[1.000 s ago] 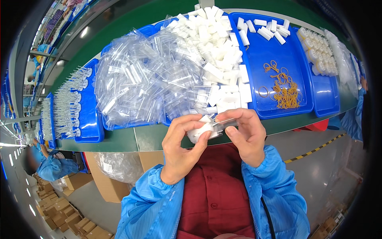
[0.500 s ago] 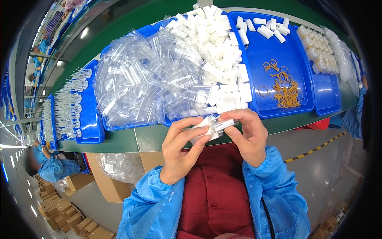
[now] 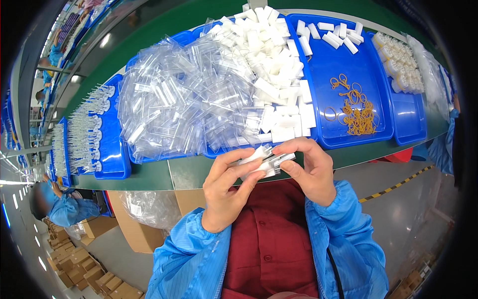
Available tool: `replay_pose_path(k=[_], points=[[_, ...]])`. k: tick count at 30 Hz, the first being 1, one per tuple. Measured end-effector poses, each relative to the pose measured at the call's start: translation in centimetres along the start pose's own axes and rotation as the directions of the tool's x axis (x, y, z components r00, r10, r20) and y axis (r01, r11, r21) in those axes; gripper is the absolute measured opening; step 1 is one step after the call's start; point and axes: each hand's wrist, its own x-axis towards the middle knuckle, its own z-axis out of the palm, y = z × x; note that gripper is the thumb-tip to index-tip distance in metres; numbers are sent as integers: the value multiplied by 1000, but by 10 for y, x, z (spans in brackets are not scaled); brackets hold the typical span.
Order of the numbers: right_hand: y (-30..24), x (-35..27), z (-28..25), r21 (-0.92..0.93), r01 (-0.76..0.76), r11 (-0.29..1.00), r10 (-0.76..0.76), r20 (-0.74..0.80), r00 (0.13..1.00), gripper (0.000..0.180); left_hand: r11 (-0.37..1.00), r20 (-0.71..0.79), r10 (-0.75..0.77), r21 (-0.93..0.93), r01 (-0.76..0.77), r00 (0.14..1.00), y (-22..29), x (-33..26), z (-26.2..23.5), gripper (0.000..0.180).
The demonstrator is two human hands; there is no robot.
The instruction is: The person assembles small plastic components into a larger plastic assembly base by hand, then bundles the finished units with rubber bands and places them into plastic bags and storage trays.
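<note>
In front of my chest, just off the bench edge, both hands hold a small bundle of white blocks and clear plastic sleeves (image 3: 270, 164). My left hand (image 3: 225, 188) pinches its white end between thumb and fingers. At the clear end, my right hand (image 3: 312, 172) has its thumb and forefinger closed in on the sleeves. Fingers cover part of the bundle, so how its pieces fit together is hidden. Just beyond my hands lie loose white blocks (image 3: 279, 50) and a large heap of clear plastic sleeves (image 3: 184, 94) in blue trays.
A blue tray (image 3: 326, 119) on the right holds yellow rubber bands (image 3: 359, 117) and several white blocks. Bundled white pieces (image 3: 398, 62) stand farther right. Rows of thin clear parts (image 3: 84, 132) fill trays at left. Below the bench sits a cardboard box (image 3: 144, 226) with plastic bags.
My right hand has shifted slightly, and its fingers sit closer over the clear end of the bundle. The bundle has turned a little; my left hand keeps its hold.
</note>
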Motion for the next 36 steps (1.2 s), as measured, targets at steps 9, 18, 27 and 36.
replay_pose_path(k=[9, 18, 27, 36], points=[[1, 2, 1, -207, 130, 970, -137, -19, 990, 24, 994, 2, 82, 71, -82, 997, -5, 2, 0, 30], [-12, 8, -11, 133, 11, 991, 0, -84, 996, 26, 692, 148, -162, -688, 219, 976, -6, 0, -8, 31], [-3, -3, -8, 74, 49, 996, -49, 5, 999, 38, 901, 147, 52, -433, 16, 988, -23, -9, -13, 27], [3, -6, -5, 81, 60, 995, -68, 99, 993, 36, 922, 189, 80, -387, -1, 979, -23, -9, -16, 37]])
